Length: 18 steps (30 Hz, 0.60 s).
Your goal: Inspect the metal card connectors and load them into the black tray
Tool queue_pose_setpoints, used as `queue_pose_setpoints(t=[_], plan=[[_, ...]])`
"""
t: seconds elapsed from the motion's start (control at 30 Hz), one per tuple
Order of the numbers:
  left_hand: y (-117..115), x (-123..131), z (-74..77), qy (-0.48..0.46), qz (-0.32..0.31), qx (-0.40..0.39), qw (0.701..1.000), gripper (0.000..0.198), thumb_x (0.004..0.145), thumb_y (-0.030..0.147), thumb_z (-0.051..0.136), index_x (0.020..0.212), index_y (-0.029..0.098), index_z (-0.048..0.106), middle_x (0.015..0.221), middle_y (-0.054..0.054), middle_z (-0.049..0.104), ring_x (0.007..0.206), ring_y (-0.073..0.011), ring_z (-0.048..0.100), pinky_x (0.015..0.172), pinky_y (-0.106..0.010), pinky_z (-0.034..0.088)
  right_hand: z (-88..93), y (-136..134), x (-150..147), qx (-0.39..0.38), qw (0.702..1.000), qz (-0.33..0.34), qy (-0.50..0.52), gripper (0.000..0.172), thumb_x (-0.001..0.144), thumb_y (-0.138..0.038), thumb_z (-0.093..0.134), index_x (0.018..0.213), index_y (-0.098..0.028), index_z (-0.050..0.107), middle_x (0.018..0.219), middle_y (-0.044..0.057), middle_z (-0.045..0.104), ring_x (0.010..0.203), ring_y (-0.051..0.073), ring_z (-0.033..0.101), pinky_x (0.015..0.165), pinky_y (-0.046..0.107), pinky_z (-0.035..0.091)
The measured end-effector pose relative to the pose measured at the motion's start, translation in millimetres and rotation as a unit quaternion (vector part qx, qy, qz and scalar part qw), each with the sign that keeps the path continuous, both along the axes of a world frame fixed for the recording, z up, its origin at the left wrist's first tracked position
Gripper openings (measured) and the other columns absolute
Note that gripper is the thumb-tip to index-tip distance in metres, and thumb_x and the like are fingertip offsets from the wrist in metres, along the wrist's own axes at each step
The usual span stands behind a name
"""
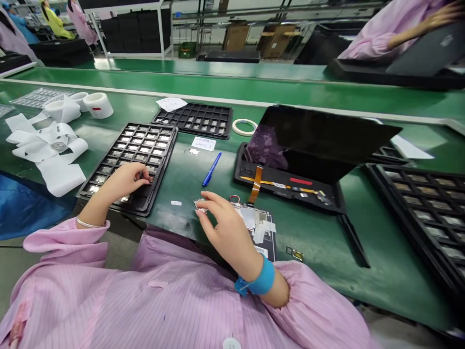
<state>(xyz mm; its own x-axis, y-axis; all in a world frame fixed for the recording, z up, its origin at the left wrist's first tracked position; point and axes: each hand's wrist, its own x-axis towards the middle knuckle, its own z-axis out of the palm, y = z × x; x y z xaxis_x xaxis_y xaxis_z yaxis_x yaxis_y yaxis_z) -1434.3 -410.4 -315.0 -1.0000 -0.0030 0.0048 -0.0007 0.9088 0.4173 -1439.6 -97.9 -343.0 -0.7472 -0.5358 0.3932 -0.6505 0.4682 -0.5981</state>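
My left hand reaches over a black compartment tray of small silvery electronic modules. Its thumb and fingers pinch together at a compartment on the right side; what they grip is mostly hidden. My right hand, with a blue wrist strap, pinches a small electronic module between thumb and fingers, above the table's front edge. Just right of that hand lies an opened device body with pieces of white tape. An orange flex cable runs from it to a dark screen leaning in a black case.
A blue pen, a tape ring and a handwritten label lie mid-table. Behind them is a second black tray. White label rolls stand left, another module tray right. A co-worker's hand is across the belt.
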Motion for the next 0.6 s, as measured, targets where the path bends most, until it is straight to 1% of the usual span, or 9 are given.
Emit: queue_pose_setpoints(t=[0.1,0.17,0.2,0.3,0.4,0.47,0.5,0.6], plan=[[6.4,6.4,4.3,0.027,0.043,0.005,0.999,0.011,0.085,0.031,0.060,0.084,0.021,0.058,0.077,0.000,0.059,0.071,-0.0184,0.054,0.069,-0.030,0.038,0.1,3.9,2.9,-0.001,1.000,0.005,0.004,0.016,0.094,-0.017,0.053,0.099,-0.015,0.068,0.123,0.015,0.068,0.114,0.028,0.065,0.097,0.047,0.056],[17.9,11.3,8.2,0.042,0.057,0.014,0.997,0.012,0.086,0.033,0.060,0.088,0.021,0.058,0.079,0.000,0.060,0.071,-0.0174,0.053,0.069,-0.030,0.038,-0.5,7.5,5.0,0.005,1.000,0.006,0.001,0.015,0.094,-0.016,0.054,0.100,-0.015,0.068,0.120,0.014,0.069,0.112,0.027,0.066,0.096,0.046,0.056],[25.7,13.4,9.5,0.043,0.054,0.023,0.997,0.013,0.087,0.034,0.060,0.089,0.021,0.057,0.081,0.000,0.060,0.071,-0.0168,0.053,0.069,-0.029,0.038,-0.5,9.4,6.2,0.010,1.000,0.005,-0.001,0.015,0.094,-0.016,0.055,0.100,-0.015,0.068,0.119,0.014,0.070,0.110,0.027,0.067,0.095,0.046,0.057],[53.0,15.2,7.6,0.006,0.009,0.050,0.999,0.015,0.088,0.035,0.060,0.093,0.021,0.059,0.080,0.001,0.061,0.068,-0.0155,0.054,0.064,-0.026,0.039,2.2,15.7,11.1,0.031,1.000,0.002,-0.006,0.013,0.093,-0.016,0.057,0.100,-0.015,0.068,0.118,0.013,0.070,0.107,0.028,0.068,0.092,0.046,0.058],[80.5,7.0,-1.5,-0.055,-0.041,0.048,0.996,0.011,0.087,0.030,0.060,0.093,0.022,0.061,0.077,0.002,0.063,0.066,-0.0156,0.056,0.062,-0.025,0.041,7.8,23.4,17.4,0.035,0.999,0.016,-0.005,0.014,0.093,-0.016,0.058,0.102,-0.015,0.068,0.118,0.012,0.070,0.107,0.026,0.067,0.092,0.042,0.057],[100.1,-3.1,-7.6,-0.070,-0.049,0.024,0.996,0.011,0.086,0.027,0.059,0.096,0.021,0.061,0.084,0.000,0.067,0.072,-0.0175,0.060,0.066,-0.027,0.044,11.8,29.8,22.7,0.033,0.999,0.021,0.000,0.013,0.093,-0.016,0.057,0.102,-0.015,0.068,0.118,0.012,0.070,0.107,0.024,0.067,0.091,0.039,0.056],[111.1,-8.8,-9.7,-0.065,-0.045,0.006,0.997,0.013,0.088,0.028,0.057,0.098,0.021,0.060,0.090,-0.003,0.068,0.079,-0.0196,0.062,0.070,-0.028,0.045,13.5,33.2,25.8,0.032,0.999,0.017,0.003,0.013,0.093,-0.017,0.057,0.102,-0.015,0.068,0.118,0.011,0.070,0.106,0.024,0.067,0.091,0.038,0.056],[147.6,-25.2,-12.0,-0.021,-0.019,-0.050,0.998,0.024,0.093,0.039,0.050,0.101,0.018,0.057,0.104,-0.014,0.066,0.099,-0.0302,0.062,0.081,-0.036,0.044,17.4,41.9,36.1,0.031,0.999,0.004,0.025,0.013,0.094,-0.021,0.058,0.100,-0.016,0.068,0.116,0.010,0.070,0.105,0.022,0.067,0.091,0.034,0.054]])
